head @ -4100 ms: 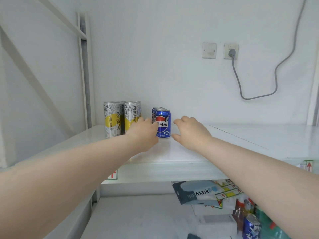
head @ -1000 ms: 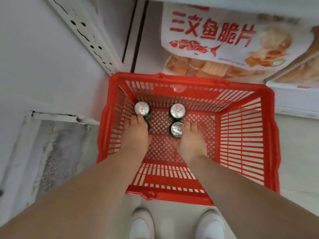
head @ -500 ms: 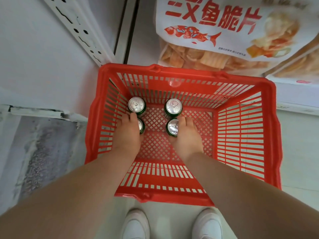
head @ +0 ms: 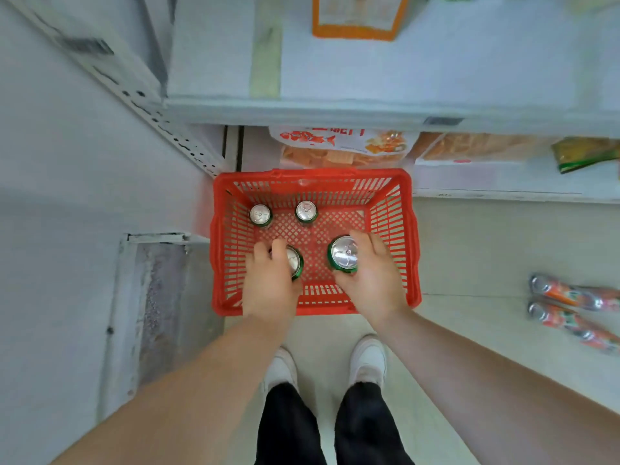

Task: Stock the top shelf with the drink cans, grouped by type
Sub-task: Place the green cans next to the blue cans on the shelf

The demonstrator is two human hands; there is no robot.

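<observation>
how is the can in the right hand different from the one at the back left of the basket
The right hand grips the held can; nothing touches the back-left can, which stands on the floor of the red basket. The held can's top looks bigger, so it is probably lifted nearer the camera. The held can is front right; the back-left can is by the far left corner. Both are green with silver tops facing up.

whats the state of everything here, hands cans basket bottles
left hand, gripping a green can
right hand, gripping another green can
left-hand can, upright, held over the basket
right-hand can, upright, held over the basket
back-left can, upright in the basket, untouched
back-right can, upright in the basket, untouched
red basket, standing on the floor
orange bottles, lying on their sides on the floor
</observation>
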